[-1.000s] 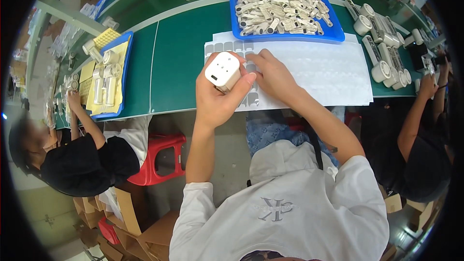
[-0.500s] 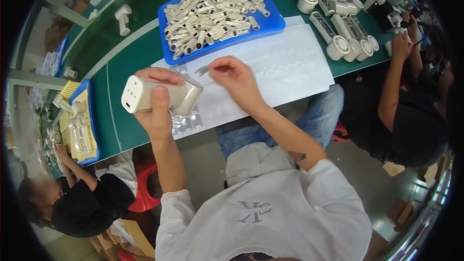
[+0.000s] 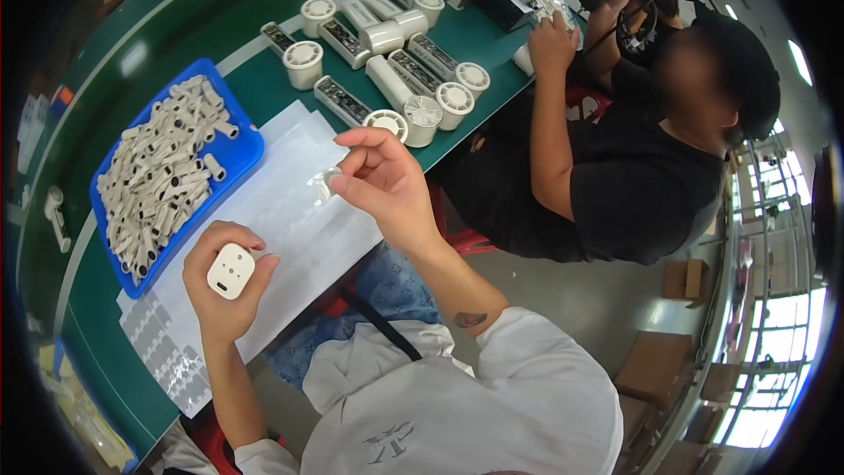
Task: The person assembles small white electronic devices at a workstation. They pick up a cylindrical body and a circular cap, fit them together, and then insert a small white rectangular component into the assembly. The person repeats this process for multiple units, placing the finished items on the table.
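My left hand (image 3: 224, 286) grips a white plastic housing (image 3: 230, 270), its square end with small holes facing up. My right hand (image 3: 382, 180) is raised above the table edge and pinches a small clear sticker (image 3: 326, 181) between thumb and fingertips. Both hands hover over a large white sheet of clear stickers (image 3: 272, 229) lying on the green table (image 3: 132, 62). The housing and the sticker are apart.
A blue tray (image 3: 230, 160) heaped with several cream plastic parts sits left of the sheet. Rows of white cylindrical housings (image 3: 387, 62) lie farther along the table. A person in black (image 3: 633, 167) sits to my right, handling parts. A red stool shows below the table.
The view has swung to the right. My left hand turned the housing end-up and drew it toward me. My right hand lifted off the sheet with a sticker pinched.
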`<state>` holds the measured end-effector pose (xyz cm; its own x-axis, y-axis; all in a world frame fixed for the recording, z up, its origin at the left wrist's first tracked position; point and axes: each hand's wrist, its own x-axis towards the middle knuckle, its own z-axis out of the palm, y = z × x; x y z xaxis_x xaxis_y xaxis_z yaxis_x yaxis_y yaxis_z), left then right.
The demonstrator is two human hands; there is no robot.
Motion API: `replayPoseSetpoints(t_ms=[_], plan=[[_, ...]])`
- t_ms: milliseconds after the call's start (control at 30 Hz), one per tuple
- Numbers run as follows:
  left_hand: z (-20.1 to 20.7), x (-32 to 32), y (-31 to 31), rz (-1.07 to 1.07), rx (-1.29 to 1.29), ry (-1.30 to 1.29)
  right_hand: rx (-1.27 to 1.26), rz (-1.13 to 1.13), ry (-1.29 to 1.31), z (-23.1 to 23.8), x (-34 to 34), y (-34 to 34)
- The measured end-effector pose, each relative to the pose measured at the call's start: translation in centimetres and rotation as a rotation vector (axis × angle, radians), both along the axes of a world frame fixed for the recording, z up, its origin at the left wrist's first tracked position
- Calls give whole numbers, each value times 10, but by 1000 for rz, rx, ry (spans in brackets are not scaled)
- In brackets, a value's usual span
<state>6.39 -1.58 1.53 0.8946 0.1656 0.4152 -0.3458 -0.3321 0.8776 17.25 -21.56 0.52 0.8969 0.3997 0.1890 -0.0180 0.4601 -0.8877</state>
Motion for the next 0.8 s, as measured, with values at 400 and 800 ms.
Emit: replayPoseSetpoints(t_ms=[400,800], plan=[[-12,36,-8,-88,42,-40,71,79,-5,-3,6,1],[-12,39,-19,14,36,-168,117,115,-111,15,0,7]])
